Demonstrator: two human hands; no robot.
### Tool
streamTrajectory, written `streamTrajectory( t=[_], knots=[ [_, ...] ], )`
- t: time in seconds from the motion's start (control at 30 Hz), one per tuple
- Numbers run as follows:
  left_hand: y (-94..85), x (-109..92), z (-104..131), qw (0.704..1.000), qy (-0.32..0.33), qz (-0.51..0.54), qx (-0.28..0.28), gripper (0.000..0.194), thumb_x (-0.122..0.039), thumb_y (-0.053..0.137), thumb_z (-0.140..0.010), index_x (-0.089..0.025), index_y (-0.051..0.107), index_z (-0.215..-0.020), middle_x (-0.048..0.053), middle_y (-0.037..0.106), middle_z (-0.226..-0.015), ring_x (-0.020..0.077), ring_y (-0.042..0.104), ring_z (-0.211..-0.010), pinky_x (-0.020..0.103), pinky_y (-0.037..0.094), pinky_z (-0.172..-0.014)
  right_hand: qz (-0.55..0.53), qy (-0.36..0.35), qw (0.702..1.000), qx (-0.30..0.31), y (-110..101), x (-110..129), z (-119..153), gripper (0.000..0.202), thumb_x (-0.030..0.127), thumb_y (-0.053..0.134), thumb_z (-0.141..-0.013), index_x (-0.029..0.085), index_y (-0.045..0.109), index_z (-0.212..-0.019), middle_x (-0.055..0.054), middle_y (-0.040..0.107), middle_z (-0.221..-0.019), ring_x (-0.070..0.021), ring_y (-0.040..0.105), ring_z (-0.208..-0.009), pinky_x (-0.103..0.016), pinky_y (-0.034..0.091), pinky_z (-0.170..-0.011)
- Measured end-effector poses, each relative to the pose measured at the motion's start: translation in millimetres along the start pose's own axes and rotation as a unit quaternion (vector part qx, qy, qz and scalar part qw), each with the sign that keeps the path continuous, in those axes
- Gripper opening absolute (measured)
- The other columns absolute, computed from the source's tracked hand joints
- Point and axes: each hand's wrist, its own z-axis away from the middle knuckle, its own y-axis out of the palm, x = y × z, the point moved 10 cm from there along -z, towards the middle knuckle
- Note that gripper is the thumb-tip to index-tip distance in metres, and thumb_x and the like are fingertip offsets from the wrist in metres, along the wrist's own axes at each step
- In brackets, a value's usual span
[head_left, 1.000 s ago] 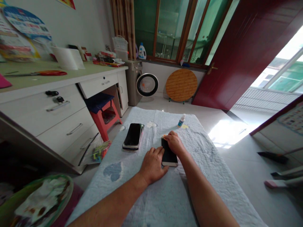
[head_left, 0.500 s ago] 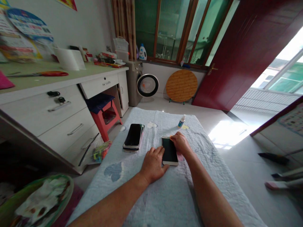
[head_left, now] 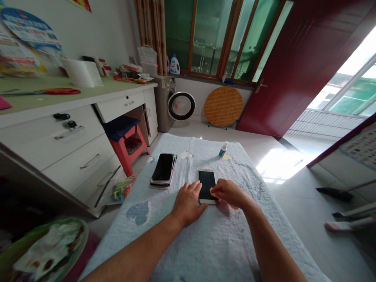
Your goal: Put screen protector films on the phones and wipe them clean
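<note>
A smartphone point(head_left: 207, 182) with a dark screen and pale frame lies face up on the cloth-covered table point(head_left: 188, 250). My left hand point(head_left: 188, 203) steadies it, fingers along its left edge and thumb by its lower end. In my right hand point(head_left: 230, 192), closed, is a small orange cloth point(head_left: 212, 191), pressed on the right side of the screen; most of the cloth is hidden by the fingers. To the left lies a stack of smartphones point(head_left: 163, 168), the top one black. Beyond my right hand stands a small spray bottle point(head_left: 222, 150) with a blue label.
A white desk point(head_left: 79, 141) runs along the left, with a red stool point(head_left: 129, 147) partly under it. At lower left is a bin point(head_left: 84, 235) holding used tissues. A washing machine point(head_left: 164, 102) with its door open and a round wooden board point(head_left: 223, 105) stand at the back.
My right hand has moved the orange cloth from the phone's top right corner down its right side toward me. The left hand keeps its place on the phone.
</note>
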Motion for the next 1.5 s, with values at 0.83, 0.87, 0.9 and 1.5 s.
streamTrajectory(
  t=[0.83, 0.87, 0.9, 1.5],
  knots=[
    [-3.7, -4, 0, 1.0, 0.013, -0.004, 0.006, 0.058, -0.046, 0.065, -0.079, -0.016, 0.054, -0.127, 0.012, 0.054, -0.131, 0.0307, 0.048, -0.119, 0.044, 0.039, -0.103, -0.035, 0.004, 0.978, -0.207, -13, -6, -13, 0.023, 0.023, 0.051, -0.093, 0.019, 0.072, -0.084, -0.002, 0.053, -0.081, -0.0124, 0.053, -0.076, -0.022, 0.038, -0.069],
    [-3.7, -5, 0, 1.0, 0.014, -0.005, 0.007, 0.059, -0.047, 0.065, -0.079, -0.016, 0.053, -0.128, 0.012, 0.054, -0.132, 0.031, 0.048, -0.12, 0.044, 0.038, -0.104, -0.033, 0.024, 0.975, -0.219, -14, -11, -13, 0.024, 0.023, 0.05, -0.094, 0.019, 0.071, -0.084, -0.002, 0.053, -0.081, -0.0128, 0.053, -0.076, -0.022, 0.038, -0.069],
    [-3.7, -5, 0, 1.0, 0.014, -0.005, 0.008, 0.06, -0.047, 0.064, -0.079, -0.016, 0.053, -0.129, 0.013, 0.053, -0.132, 0.0312, 0.048, -0.12, 0.044, 0.038, -0.104, -0.03, 0.044, 0.971, -0.231, -15, -16, -13, 0.024, 0.024, 0.048, -0.094, 0.019, 0.07, -0.085, -0.002, 0.053, -0.082, -0.013, 0.052, -0.076, -0.023, 0.038, -0.069],
    [-6.2, -7, 1, 1.0, 0.008, 0.001, 0.012, 0.047, -0.041, 0.065, -0.08, -0.018, 0.058, -0.12, 0.011, 0.056, -0.126, 0.0294, 0.051, -0.116, 0.043, 0.041, -0.1, -0.007, -0.022, 0.97, -0.244, -9, 6, -17, 0.031, 0.026, 0.045, -0.097, 0.021, 0.073, -0.088, -0.005, 0.056, -0.088, -0.0152, 0.05, -0.086, -0.025, 0.04, -0.08]
  ],
)
